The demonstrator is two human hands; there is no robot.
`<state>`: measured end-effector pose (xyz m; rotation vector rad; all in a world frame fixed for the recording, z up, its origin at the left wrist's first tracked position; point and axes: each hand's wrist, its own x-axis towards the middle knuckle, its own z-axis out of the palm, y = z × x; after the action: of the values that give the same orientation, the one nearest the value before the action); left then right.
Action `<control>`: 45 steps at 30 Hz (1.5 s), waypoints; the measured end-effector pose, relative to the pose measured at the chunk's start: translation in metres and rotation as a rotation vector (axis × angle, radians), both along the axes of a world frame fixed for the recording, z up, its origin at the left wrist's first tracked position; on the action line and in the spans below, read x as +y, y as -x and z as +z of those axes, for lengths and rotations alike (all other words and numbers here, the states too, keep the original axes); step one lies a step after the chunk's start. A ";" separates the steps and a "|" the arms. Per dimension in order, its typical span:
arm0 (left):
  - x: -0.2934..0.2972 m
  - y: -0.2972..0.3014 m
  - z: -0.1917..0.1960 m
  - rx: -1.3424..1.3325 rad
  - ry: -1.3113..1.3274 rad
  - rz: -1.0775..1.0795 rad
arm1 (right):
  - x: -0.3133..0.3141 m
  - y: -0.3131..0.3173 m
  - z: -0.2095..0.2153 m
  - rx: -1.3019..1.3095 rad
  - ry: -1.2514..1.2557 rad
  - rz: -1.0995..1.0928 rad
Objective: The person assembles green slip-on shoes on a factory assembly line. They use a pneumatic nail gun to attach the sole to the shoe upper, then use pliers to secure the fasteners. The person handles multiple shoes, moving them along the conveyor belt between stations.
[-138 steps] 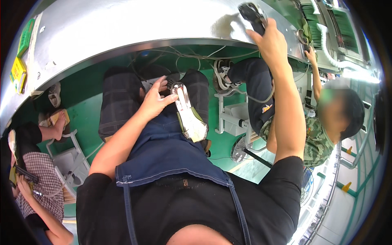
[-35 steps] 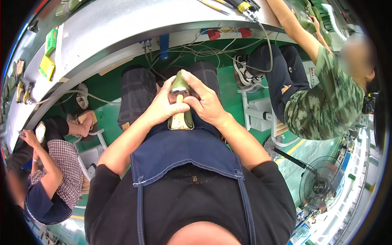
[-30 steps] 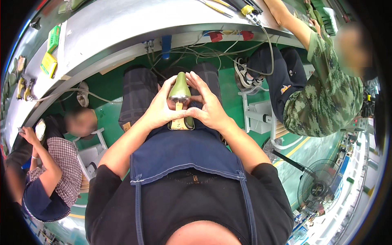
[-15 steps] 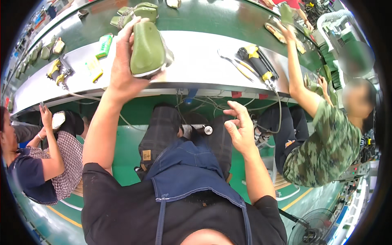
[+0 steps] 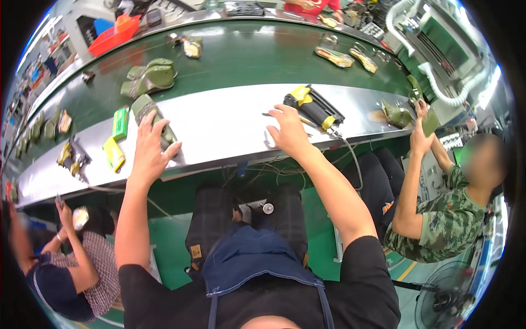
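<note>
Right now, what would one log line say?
left hand: open, on green shoe | right hand: open, beside black-yellow tool | surface: steel ledge

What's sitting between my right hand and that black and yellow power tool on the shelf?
Nothing visible does. The right hand rests open on the pale shelf, its fingertips just short of the black and yellow power tool. A thin pen-like rod lies by the fingers, seemingly beside the path rather than across it.
</note>
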<state>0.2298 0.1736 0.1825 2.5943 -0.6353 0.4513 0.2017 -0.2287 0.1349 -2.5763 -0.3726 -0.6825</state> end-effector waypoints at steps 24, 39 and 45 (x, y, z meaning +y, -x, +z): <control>-0.179 -0.371 -0.050 0.414 0.450 0.558 | -0.030 -0.077 -0.014 -0.054 -0.063 -0.017; -0.128 -0.100 -0.005 0.017 -0.441 0.018 | -0.031 -0.074 -0.015 -0.028 -0.039 -0.066; -0.065 -0.037 -0.004 0.185 -0.455 0.578 | -0.028 -0.072 -0.021 -0.043 -0.020 -0.066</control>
<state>0.2671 0.1087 0.1786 3.1977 0.1098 0.2449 0.2740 -0.2571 0.1143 -2.5683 -0.2940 -0.7624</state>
